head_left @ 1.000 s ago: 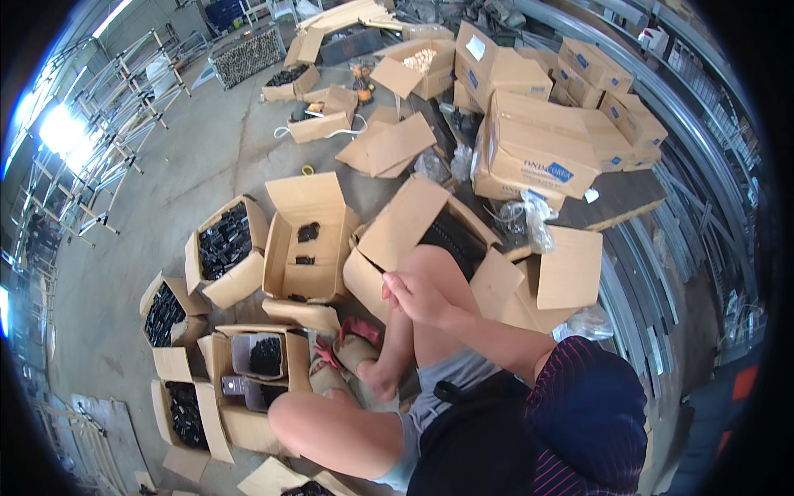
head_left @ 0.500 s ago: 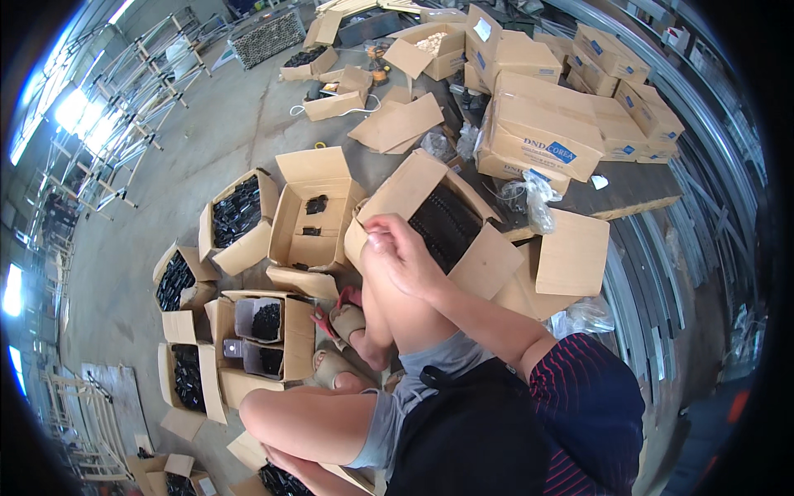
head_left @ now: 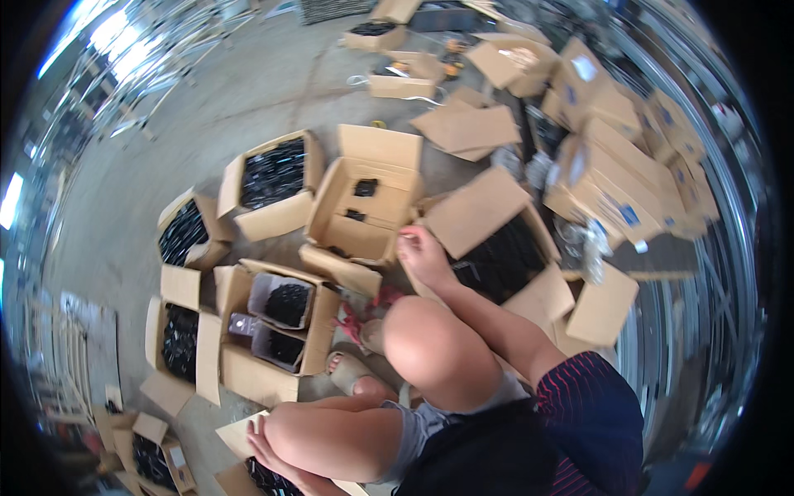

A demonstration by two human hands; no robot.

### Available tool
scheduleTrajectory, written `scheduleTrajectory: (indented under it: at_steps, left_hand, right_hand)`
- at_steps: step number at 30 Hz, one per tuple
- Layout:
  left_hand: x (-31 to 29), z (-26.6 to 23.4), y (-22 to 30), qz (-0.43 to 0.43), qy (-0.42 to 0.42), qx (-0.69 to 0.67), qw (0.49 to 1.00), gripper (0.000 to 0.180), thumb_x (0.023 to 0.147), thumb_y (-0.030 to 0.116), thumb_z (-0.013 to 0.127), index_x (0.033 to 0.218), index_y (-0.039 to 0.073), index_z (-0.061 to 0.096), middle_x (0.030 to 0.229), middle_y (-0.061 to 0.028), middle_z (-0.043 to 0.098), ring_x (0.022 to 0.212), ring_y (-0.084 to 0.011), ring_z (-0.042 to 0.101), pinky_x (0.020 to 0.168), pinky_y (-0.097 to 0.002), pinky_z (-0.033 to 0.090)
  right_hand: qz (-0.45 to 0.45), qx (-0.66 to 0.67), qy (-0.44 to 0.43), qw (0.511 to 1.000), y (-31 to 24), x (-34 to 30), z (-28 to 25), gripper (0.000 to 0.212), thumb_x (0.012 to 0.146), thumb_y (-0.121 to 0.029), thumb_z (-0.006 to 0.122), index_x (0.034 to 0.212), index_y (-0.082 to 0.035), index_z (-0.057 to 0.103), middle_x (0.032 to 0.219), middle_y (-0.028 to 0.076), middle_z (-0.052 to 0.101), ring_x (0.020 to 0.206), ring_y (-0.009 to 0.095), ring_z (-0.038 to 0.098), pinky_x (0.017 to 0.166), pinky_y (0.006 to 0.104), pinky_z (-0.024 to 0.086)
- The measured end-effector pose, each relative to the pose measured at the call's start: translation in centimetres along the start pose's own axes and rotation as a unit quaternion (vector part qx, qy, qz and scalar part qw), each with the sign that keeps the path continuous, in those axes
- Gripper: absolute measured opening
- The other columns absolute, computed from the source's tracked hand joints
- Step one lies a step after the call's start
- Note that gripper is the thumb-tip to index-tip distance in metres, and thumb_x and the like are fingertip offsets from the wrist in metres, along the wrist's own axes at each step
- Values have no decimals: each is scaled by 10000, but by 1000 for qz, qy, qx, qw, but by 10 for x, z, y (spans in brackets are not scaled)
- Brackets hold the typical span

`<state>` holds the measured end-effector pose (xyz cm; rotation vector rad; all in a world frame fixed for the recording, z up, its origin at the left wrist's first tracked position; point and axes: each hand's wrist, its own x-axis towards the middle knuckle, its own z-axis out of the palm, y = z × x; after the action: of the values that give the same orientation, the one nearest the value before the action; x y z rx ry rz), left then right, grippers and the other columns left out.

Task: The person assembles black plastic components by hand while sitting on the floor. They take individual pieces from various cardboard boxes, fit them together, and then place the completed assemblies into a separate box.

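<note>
My right hand (head_left: 426, 258) is in front of my raised knee, by the near-left side of a carton (head_left: 480, 213) of black parts. Its fingers are curled together, and whatever they may hold is too blurred to make out. My left hand (head_left: 269, 450) lies along the outside of my other leg, fingers stretched and somewhat apart, with nothing visible in it. Below it is a carton of black pieces (head_left: 271, 479), partly hidden by my leg. Ahead stands an open carton (head_left: 327, 207) with a few small black parts inside.
Around my feet are cartons of black pieces (head_left: 275, 172), (head_left: 184, 233) and a carton with two grey bins (head_left: 285, 306). Stacked closed cartons (head_left: 612, 182) stand on a low table at right, near long metal profiles (head_left: 653, 331). A metal frame rack (head_left: 157, 58) is far left.
My view has swung, so the cartons appear shifted right. My right hand has come off my knee toward the carton side. My left hand now shows beside my leg.
</note>
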<state>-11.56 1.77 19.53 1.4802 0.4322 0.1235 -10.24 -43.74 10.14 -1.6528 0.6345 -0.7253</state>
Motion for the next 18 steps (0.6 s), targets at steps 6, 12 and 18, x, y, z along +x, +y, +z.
scheduleTrajectory:
  at_steps: [6, 12, 18]
  left_hand:
    - [9, 4, -16, -104, 32, 4, 994, 451, 1035, 315, 530, 1341, -15, 562, 1245, -186, 650, 1100, -298, 653, 960, -410, 520]
    - [25, 18, -23, -186, 67, 29, 980, 400, 1008, 209, 605, 1325, -30, 554, 1152, -189, 680, 1060, -301, 670, 921, -411, 540]
    - [68, -32, -83, -265, -1, 81, 961, 541, 998, 181, 661, 1457, 15, 427, 1388, -232, 576, 1235, -325, 608, 990, -450, 525]
  right_hand:
    - [114, -150, -140, 972, 89, 109, 63, 282, 952, -250, 662, 1142, -41, 664, 918, 113, 714, 850, 230, 695, 817, 359, 541]
    - [42, -409, -122, 903, 175, 266, 117, 238, 938, -170, 644, 1158, -92, 690, 1097, 158, 724, 1025, 344, 687, 941, 429, 531]
    - [-76, -570, -89, 813, 223, 305, 149, 285, 895, -127, 677, 1172, -82, 625, 1065, 163, 704, 1089, 355, 643, 929, 484, 531]
